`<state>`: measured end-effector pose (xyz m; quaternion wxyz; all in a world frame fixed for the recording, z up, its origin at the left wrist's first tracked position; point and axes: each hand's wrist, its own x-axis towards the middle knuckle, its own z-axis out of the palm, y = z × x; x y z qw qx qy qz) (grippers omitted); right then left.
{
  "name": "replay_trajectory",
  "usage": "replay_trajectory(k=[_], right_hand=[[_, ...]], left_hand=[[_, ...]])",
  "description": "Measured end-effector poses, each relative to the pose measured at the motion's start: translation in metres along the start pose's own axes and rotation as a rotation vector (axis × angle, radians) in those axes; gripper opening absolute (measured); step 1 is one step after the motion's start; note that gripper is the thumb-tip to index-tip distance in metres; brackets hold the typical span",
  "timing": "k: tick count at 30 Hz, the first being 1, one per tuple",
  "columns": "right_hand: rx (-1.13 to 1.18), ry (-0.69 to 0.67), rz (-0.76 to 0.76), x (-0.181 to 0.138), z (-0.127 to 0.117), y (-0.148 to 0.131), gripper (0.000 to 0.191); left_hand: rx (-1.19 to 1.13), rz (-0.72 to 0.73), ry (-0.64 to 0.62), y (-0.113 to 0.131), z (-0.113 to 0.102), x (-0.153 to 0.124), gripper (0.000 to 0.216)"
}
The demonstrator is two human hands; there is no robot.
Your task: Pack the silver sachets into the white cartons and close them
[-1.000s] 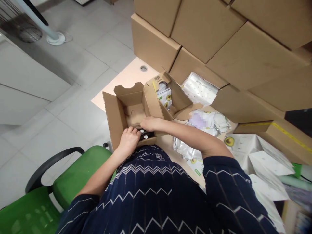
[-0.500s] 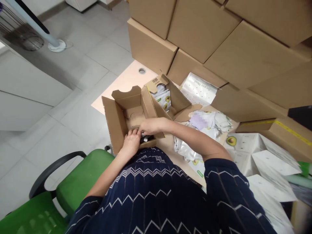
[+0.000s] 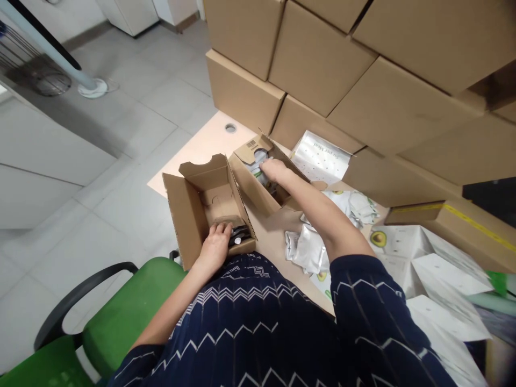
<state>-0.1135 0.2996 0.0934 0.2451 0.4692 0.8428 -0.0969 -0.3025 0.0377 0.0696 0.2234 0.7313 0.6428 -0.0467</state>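
Note:
An open cardboard box (image 3: 183, 215) stands in front of me, with several dark packets (image 3: 239, 236) at its near end. My left hand (image 3: 215, 247) reaches inside it, fingers bent against the packets; its thumb is hidden. To the right, a second open cardboard box (image 3: 252, 185) holds white printed sachets (image 3: 258, 156). My right hand (image 3: 274, 171) dips into that box with its fingers closed at the sachets. Its fingertips are partly hidden there.
Stacked cardboard boxes (image 3: 322, 59) wall off the far side of the table (image 3: 193, 142). Silvery pouches (image 3: 310, 250) lie to my right, near white printed cartons (image 3: 427, 258). A silver "Super Meal" package (image 3: 322, 156) leans at the back. A green chair (image 3: 133, 312) stands at left.
My right hand has left the near box and moved up and right into the second box. My left hand has stayed at the dark packets, which are now more exposed.

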Motion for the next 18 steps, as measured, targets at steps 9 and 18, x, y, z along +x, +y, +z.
replay_trajectory(k=[9,18], right_hand=[[-0.123,0.086,-0.012,-0.007,0.024,0.006,0.04],[-0.025,0.198,0.061,-0.075,-0.003,0.021,0.042]], left_hand=[[0.01,0.008,0.044,-0.001,0.004,0.0,0.056],[0.049,0.044,0.023,-0.004,0.007,0.0,0.052]])
